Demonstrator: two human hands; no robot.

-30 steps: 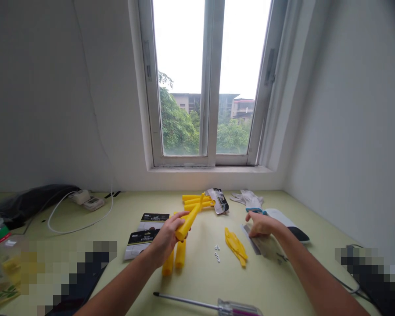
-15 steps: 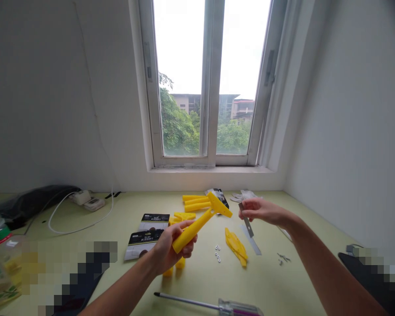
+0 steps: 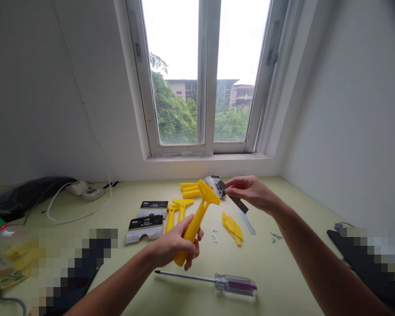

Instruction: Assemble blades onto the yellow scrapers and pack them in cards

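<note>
A yellow scraper handle (image 3: 197, 219) is gripped in my left hand (image 3: 179, 243), its wide head pointing up and away. Just right of that head, my right hand (image 3: 250, 193) pinches a thin dark metal blade (image 3: 238, 203) between thumb and fingers; blade and handle are apart. Beneath the blade, a pale strip (image 3: 247, 222) lies on the table. Yellow flat pieces (image 3: 232, 228) are stacked beside small white nuts (image 3: 214, 235). A screwdriver with a clear handle (image 3: 236, 285) lies nearest me.
More yellow handles (image 3: 183, 206) lie beyond my left hand, near black-and-white packages (image 3: 145, 229). Small screws (image 3: 276, 237) are at the right. A white cable (image 3: 75, 220), plugs (image 3: 85, 192) and a plastic jar (image 3: 11, 250) occupy the left side.
The view has tipped down slightly. My right hand has brought the blade left, closer to the handle's head. The handle in my left hand now stands more upright.
</note>
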